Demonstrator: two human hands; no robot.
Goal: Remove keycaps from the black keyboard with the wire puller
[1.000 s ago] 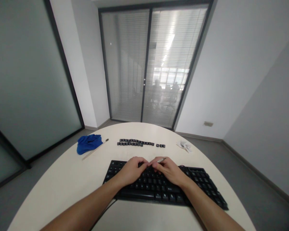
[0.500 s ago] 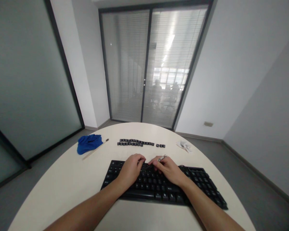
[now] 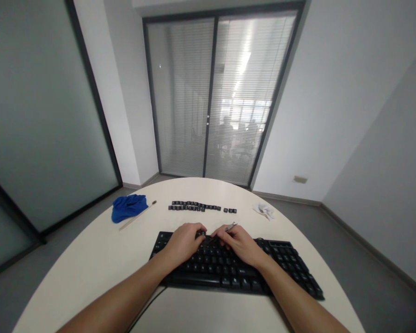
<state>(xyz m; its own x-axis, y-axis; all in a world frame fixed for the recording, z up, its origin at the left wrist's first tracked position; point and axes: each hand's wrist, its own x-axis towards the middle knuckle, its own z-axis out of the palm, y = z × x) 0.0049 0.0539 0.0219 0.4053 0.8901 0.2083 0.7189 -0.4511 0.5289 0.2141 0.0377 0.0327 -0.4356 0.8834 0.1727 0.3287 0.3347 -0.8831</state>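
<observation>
Left hand and right hand now stand a little apart over the keyboard, where a second ago their fingertips met; the left has shifted outward, while the right has hardly changed place. Off the board and lying on the desk, beyond its far edge, are two loose rows of small black keycaps, with three more keycaps set just to their right. So a good many caps are off, while the nearer rows, the long space bar and the number pad look to have theirs in place; the upper rows are partly hidden by the hands. Both forearms come in from the lower corners and slant toward the middle, the wrists low over the keys and the hands turned inward to face each other. On the right, the fingers are closed around a slim metal tool, its bright end sticking up past the knuckles. On the left, thumb and forefinger are drawn to a narrow gap near the board's far edge; something dark shows there, but it is too small to tell whether it is pinched or simply lies behind them.
</observation>
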